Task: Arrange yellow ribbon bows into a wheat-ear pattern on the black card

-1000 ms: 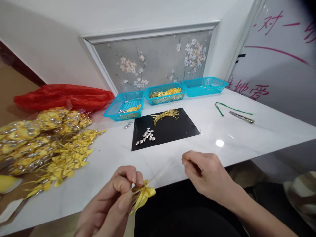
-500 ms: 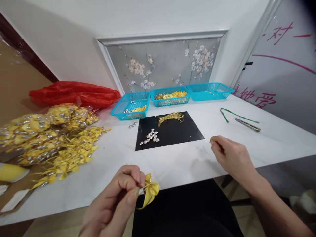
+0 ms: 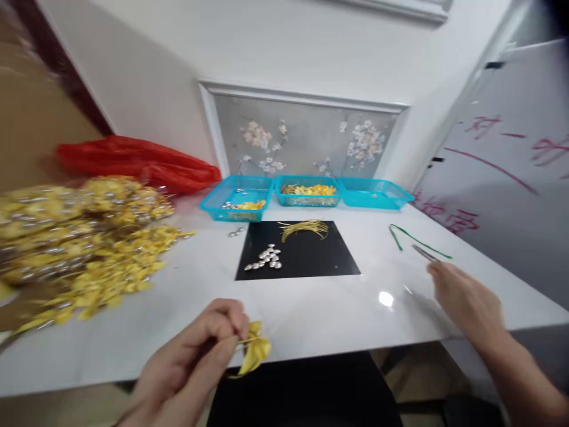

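My left hand (image 3: 193, 353) is closed in a pinch on a yellow ribbon flower (image 3: 255, 350), low over the table's front edge. Its petals stick out to the right of the fingertips. My right hand (image 3: 466, 302) is over the right of the table, fingers curled together and slightly blurred. Just beyond its fingertips lies a slim pointed metal tool (image 3: 424, 253), its rear part covered by the hand. A short bright line shows left of those fingers. Whether the hand holds something thin or touches the tool, I cannot tell.
A black mat (image 3: 306, 264) carries silver beads (image 3: 269, 257) and gold wire stems (image 3: 306, 228). Behind stand blue baskets (image 3: 309, 200), some with yellow pieces. Green cord (image 3: 420, 240) lies at right. Finished-looking yellow flower bunches (image 3: 80, 237) and a red bag (image 3: 137, 163) fill the left.
My right hand has moved right, from beside the mat's corner to the pointed tool. My left hand still pinches the flower. The head view has shifted.
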`<state>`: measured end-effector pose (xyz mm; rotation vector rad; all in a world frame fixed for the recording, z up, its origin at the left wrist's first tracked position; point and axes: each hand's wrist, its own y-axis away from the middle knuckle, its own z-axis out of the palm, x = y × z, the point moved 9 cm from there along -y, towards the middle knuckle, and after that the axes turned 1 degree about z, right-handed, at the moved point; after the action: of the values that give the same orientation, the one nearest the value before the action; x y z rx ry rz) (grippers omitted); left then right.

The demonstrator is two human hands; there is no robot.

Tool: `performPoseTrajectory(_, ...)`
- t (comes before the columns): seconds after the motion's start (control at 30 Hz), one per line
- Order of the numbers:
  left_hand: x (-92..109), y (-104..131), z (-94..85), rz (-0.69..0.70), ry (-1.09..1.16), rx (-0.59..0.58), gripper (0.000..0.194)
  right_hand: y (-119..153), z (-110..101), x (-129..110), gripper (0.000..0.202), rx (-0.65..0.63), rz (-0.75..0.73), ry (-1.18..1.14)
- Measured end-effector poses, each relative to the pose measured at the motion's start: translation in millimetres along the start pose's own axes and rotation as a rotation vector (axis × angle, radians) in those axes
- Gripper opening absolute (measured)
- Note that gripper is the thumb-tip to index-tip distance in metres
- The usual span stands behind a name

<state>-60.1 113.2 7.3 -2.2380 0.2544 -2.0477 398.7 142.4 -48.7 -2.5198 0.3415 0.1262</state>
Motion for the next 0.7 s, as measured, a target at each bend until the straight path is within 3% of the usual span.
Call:
performPoseTrajectory(0.1, 1.5, 4.0, 9.5, 0.004, 0.135, -0.083, 0.024, 1.7, 1.5, 18.3, 0.029, -0.010, 0.115, -0.043)
performPoseTrajectory(0.23, 4.8, 6.9, 2.3, 0.013, 0.150, 0.005, 0.026, 0.0, 5.6, 26.9, 0.027, -0.076, 0.223, -0.192)
performPoseTrajectory(0.33, 8.0, 5.9, 0.2, 0.036, 0.145, 0.073, 0.029, 0.4, -2.9, 21.6, 0.029, -0.111, 0.302, -0.323)
performPoseTrajectory(0.5, 9.5, 2.4, 4.9, 0.063, 0.148, 0.109, 0.030, 11.9, -7.5, 22.6, 0.028, -0.069, 0.686, -0.902)
performPoseTrajectory(0.7, 3.1, 7.7, 2.9, 0.050, 0.172, 0.129, 0.026, -2.4, -13.4, 20.5, 0.021, 0.027, 0.785, -1.314)
